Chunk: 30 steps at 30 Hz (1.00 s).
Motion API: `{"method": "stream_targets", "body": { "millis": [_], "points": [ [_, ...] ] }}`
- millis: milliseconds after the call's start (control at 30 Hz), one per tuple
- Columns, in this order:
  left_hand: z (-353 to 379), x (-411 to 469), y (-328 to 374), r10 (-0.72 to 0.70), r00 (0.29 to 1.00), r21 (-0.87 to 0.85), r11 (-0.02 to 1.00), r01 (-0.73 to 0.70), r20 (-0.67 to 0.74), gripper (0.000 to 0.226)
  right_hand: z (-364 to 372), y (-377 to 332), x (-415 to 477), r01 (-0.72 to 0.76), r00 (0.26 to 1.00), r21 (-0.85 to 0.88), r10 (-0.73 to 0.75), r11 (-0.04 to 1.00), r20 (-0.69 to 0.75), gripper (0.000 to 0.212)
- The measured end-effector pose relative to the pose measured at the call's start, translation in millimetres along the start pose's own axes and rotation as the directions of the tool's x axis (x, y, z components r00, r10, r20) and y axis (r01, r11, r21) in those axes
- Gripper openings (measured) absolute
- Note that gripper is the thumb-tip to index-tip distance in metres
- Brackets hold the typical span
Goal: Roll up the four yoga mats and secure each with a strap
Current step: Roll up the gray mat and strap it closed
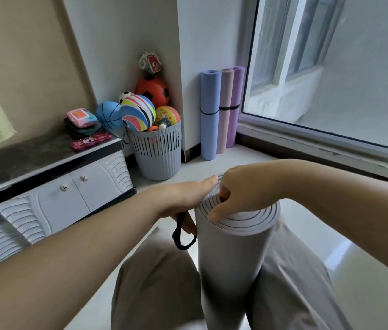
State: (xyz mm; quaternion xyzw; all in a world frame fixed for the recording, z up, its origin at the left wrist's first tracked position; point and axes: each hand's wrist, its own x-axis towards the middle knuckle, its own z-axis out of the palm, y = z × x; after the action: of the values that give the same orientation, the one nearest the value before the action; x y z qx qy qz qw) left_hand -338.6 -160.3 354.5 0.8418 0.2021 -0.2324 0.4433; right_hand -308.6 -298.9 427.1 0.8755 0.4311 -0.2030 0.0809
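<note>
Pale shiny floor (212, 167): grey slotted basket (157, 151) of balls (138, 113) in the corner. Rolled blue mat (209, 120), pink mat (225, 115) and purple mat (234, 110) stand upright nearby, white cabinet (69, 201) on the left.

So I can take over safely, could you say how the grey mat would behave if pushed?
The grey mat stands on end, tall and narrow, so it would probably tip. Unstrapped, its coils may spring open.
</note>
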Motion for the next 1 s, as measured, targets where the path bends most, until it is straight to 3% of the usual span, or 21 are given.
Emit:
{"method": "stream_targets", "body": {
  "millis": [233, 333, 400, 500, 600, 700, 800, 900, 1000],
  "points": [
    [-4.7, -6.1, -4.3, -0.021, 0.998, 0.028, 0.999, 0.023, -0.065, 0.089, 2.3, -6.6, 3.8, 0.042, 0.999, -0.031, -0.042, 0.999, -0.012, 0.054],
    [-11.7, -7.1, 2.2, -0.002, 0.996, 0.176, 0.984, 0.019, -0.093, 0.082, -2.6, 0.2, 2.4, 0.047, 0.999, 0.04, -0.047, 0.998, -0.001, 0.058],
    [-21.2, -3.9, 8.0, 0.089, 0.974, 0.318, 0.948, -0.019, -0.209, 0.073, -5.6, 2.5, 0.0, 0.048, 0.997, 0.114, -0.04, 0.992, -0.064, 0.053],
    [-36.9, -4.8, 25.7, 0.348, 0.856, 0.448, 0.88, -0.158, -0.382, 0.054, -14.9, 13.1, 2.3, 0.032, 0.99, 0.214, -0.002, 0.976, -0.14, 0.044],
    [-45.3, -18.4, 45.0, 0.567, 0.703, 0.443, 0.811, -0.383, -0.429, 0.042, -22.1, 26.8, 12.2, 0.022, 0.926, 0.31, 0.097, 0.95, -0.364, 0.043],
    [-44.3, -25.0, 53.4, 0.706, 0.612, 0.43, 0.706, -0.563, -0.358, 0.034, -17.8, 41.0, 22.7, 0.132, 0.821, 0.506, 0.192, 0.852, -0.537, 0.057],
    [-39.9, -24.0, 57.7, 0.74, 0.583, 0.289, 0.669, -0.685, -0.334, 0.029, -14.1, 50.3, 25.3, 0.372, 0.826, 0.64, 0.075, 0.672, -0.559, 0.026],
    [-36.7, -18.7, 61.9, 0.74, 0.509, 0.082, 0.598, -0.797, -0.439, 0.012, -7.7, 62.1, 24.4, 0.435, 0.797, 0.751, 0.175, 0.498, -0.578, 0.017],
    [-37.2, -4.8, 62.0, 0.685, 0.427, 0.142, 0.609, -0.78, -0.59, 0.036, -0.9, 73.3, 22.5, 0.436, 0.736, 0.803, 0.353, 0.405, -0.578, 0.018]
  ]
}}
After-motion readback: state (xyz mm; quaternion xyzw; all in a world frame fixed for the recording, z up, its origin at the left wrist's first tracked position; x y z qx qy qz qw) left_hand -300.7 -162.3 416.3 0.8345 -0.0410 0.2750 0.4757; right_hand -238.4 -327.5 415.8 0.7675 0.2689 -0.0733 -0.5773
